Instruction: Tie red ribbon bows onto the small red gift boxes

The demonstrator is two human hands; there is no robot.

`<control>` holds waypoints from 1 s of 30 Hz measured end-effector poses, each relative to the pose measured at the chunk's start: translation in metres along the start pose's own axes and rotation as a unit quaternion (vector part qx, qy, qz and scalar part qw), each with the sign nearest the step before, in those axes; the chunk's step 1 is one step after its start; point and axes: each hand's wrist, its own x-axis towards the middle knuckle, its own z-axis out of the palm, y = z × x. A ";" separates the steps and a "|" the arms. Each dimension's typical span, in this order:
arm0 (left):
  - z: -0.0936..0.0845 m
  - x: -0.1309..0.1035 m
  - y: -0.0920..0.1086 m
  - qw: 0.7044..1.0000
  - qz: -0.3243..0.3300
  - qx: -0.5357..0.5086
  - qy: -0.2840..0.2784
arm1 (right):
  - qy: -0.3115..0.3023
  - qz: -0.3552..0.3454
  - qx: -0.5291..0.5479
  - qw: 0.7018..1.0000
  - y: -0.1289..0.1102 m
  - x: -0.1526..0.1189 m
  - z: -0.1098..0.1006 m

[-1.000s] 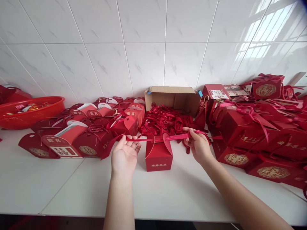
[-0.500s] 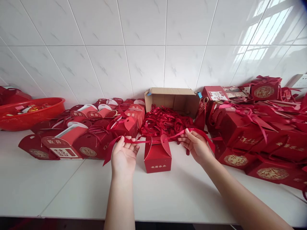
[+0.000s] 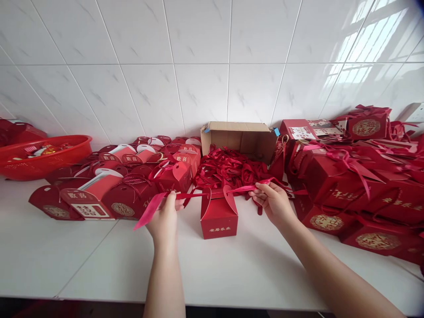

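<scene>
Wall: glossy white tiles (image 3: 202,31) with faint grey marbling, spanning 10 to 2 o'clock.
Joints: pale grout lines (image 3: 229,92), one crossing level, the others fanning outward at the sides.
Window reflection (image 3: 367,44): bright and barred, on the tiles at 2 o'clock.
Wall fitting (image 3: 414,113): white, cut by the view's edge near 3 o'clock.
Tabletop (image 3: 225,274): smooth white, a thin seam (image 3: 88,258) slanting at 8 o'clock.
Shadow (image 3: 274,254): soft, between 4 and 5 o'clock.
Under the front edge: dark space (image 3: 129,310) around 7 o'clock.
</scene>
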 end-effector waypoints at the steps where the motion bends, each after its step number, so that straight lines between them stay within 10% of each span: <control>1: -0.002 0.001 -0.001 0.999 0.009 0.034 -0.001 | 0.004 0.001 -0.008 1.000 0.001 0.000 0.000; 13: -0.019 0.012 0.006 0.970 -0.011 0.232 -0.076 | 0.025 0.008 -0.057 0.998 0.004 0.002 -0.003; 21: -0.018 -0.012 0.029 0.984 0.070 0.161 0.011 | -0.022 -0.149 -0.009 0.989 -0.006 -0.009 0.003; 30: -0.025 0.020 0.002 0.944 -0.004 0.309 -0.115 | 0.012 -0.122 -0.126 0.984 0.017 -0.002 -0.003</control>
